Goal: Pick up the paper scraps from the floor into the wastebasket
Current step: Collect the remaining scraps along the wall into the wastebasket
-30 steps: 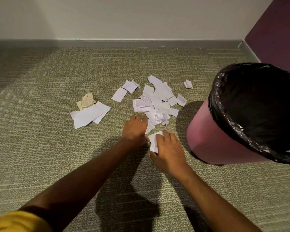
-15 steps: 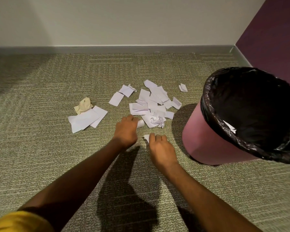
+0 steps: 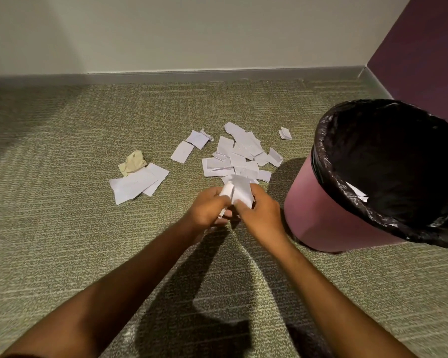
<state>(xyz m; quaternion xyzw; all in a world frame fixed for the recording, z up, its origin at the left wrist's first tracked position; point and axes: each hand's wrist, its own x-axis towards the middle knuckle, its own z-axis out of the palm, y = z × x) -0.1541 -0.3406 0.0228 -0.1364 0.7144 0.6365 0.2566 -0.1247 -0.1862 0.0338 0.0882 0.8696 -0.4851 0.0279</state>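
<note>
White paper scraps [image 3: 239, 156] lie in a loose heap on the green carpet, just beyond my hands. My left hand [image 3: 209, 210] and my right hand [image 3: 259, 211] are pressed together above the carpet, both closed on a bunch of white scraps [image 3: 239, 189] that sticks up between them. A pink wastebasket [image 3: 321, 215] with a black liner [image 3: 326, 161] stands to the right of my hands, with a white scrap [image 3: 356, 191] inside it. Further left lie two larger white sheets [image 3: 137, 183] and a crumpled tan paper ball [image 3: 133, 164].
A single small scrap [image 3: 285, 133] lies apart near the wastebasket's far side. A grey baseboard [image 3: 192, 76] runs under the pale wall at the back. A purple wall [image 3: 424, 60] stands behind the wastebasket on the right.
Both hands have come off the carpet and met, lifting a bunch of scraps, including the crumpled white one, from the near edge of the heap. The camera has tilted up slightly.
</note>
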